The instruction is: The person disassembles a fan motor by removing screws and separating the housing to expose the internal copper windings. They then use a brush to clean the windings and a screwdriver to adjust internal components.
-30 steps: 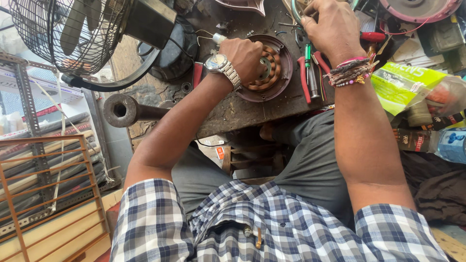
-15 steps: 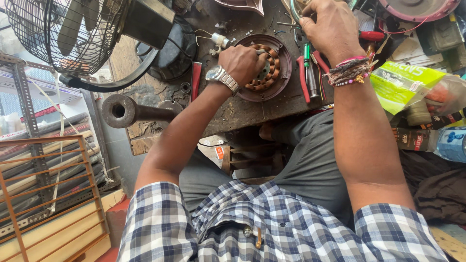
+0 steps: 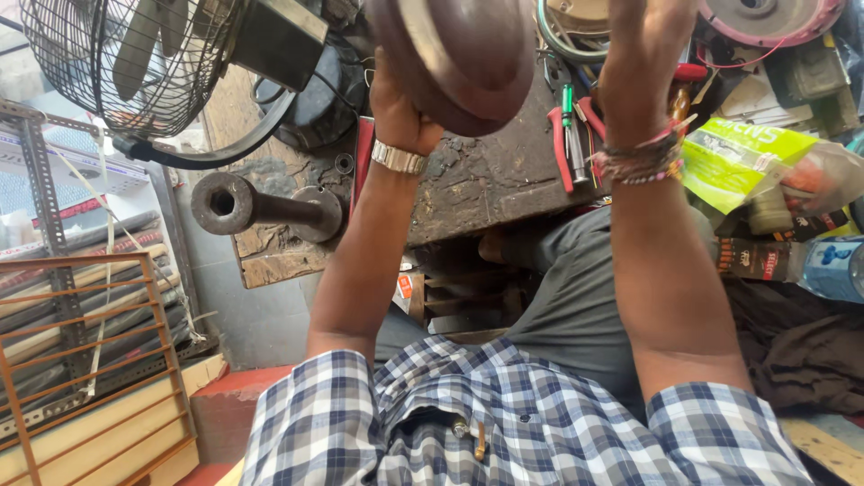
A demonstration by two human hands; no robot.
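1. Above the grimy workbench (image 3: pixel 504 180), the left hand (image 3: pixel 400 112) is clamped on the lower rim of a round, dark brown motor housing (image 3: pixel 459 58), which is raised off the bench and tilted toward the camera.
2. Judged from this, the step in hand is lifting and turning the housing for inspection.
3. Right of that grip, the right hand (image 3: pixel 643 63) reaches up by the housing's far edge; whether its fingers close on it cannot be told.
4. Both forearms extend straight forward, the left wrist bent back under the weight.
5. Next, a steady two-handed hold seems needed, since pliers (image 3: pixel 567 135) lie just below.
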